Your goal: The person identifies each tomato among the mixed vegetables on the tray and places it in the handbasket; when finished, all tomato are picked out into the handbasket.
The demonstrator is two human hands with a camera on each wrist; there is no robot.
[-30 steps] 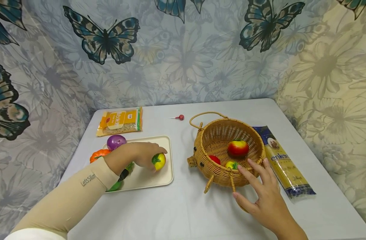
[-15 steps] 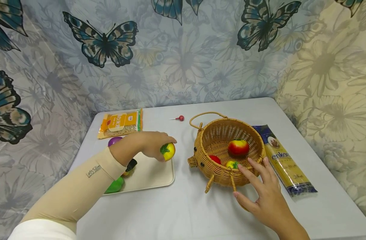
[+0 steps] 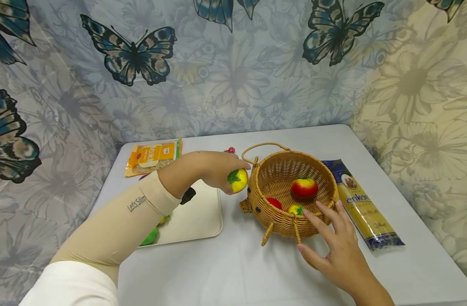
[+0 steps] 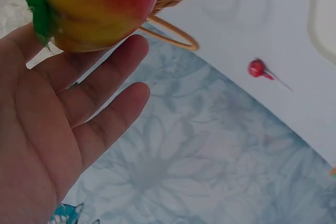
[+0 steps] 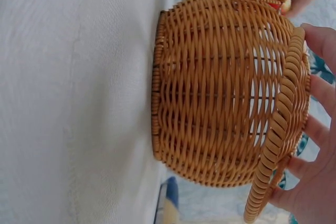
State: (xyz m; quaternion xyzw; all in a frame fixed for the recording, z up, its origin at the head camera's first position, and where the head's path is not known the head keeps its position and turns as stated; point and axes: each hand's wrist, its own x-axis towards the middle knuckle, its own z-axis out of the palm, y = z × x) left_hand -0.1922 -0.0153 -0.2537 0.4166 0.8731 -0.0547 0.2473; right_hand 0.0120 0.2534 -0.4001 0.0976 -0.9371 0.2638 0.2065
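My left hand pinches a toy fruit, yellow with a green leafy cap, just left of the wicker basket. In the left wrist view a red blush shows on this toy fruit, and the lower fingers stand straight below it. The basket has an animal snout and a loop handle. Inside lie a red-yellow toy apple, a red piece and a yellow piece with a green cap. My right hand rests its spread fingers on the basket's near right rim.
A cream tray on the left bears a green piece and others mostly hidden by my left arm. Behind are a grain bag and a red lollipop. A blue-gold packet lies right of the basket.
My left hand has lifted the toy fruit off the tray and carried it rightward to the basket's left side. The right hand has stayed at the rim.
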